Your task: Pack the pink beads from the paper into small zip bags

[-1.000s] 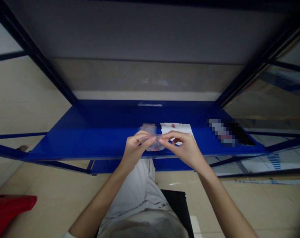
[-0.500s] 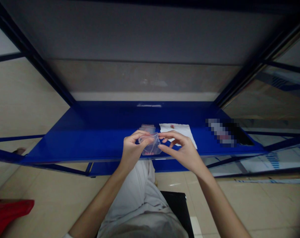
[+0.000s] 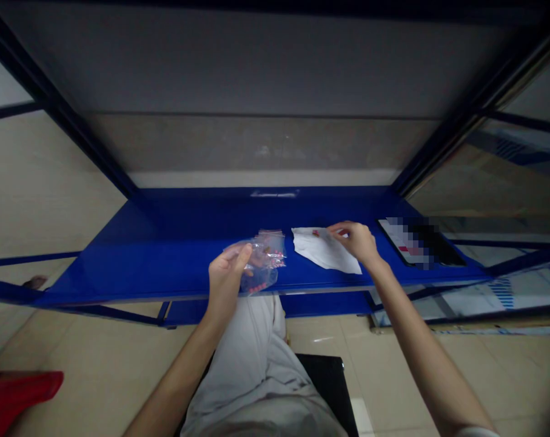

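My left hand (image 3: 227,267) pinches a clear plastic bag (image 3: 259,280) between thumb and fingers, above the front edge of the blue shelf. Small pinkish-red pieces show at the bag's bottom. Just behind it, more clear bags (image 3: 271,234) lie on the shelf, with reddish pieces visible around them. Over the right part of a white paper sheet (image 3: 325,254) is my right hand (image 3: 356,240), fingers stretched leftward and slightly apart. Its fingertips are close to a small reddish piece (image 3: 316,233) at the sheet's far edge; whether they touch it is not clear.
The blue shelf (image 3: 179,243) has dark blue uprights at both sides and a panel above. A dark flat object (image 3: 452,254), partly blurred out, lies at its right end. Below are my legs, a black seat (image 3: 327,382) and, at far left, something red (image 3: 20,391).
My right hand has left the bag and moved right, over the paper. My left hand has shifted slightly left and down with the bag, uncovering the bags behind it.
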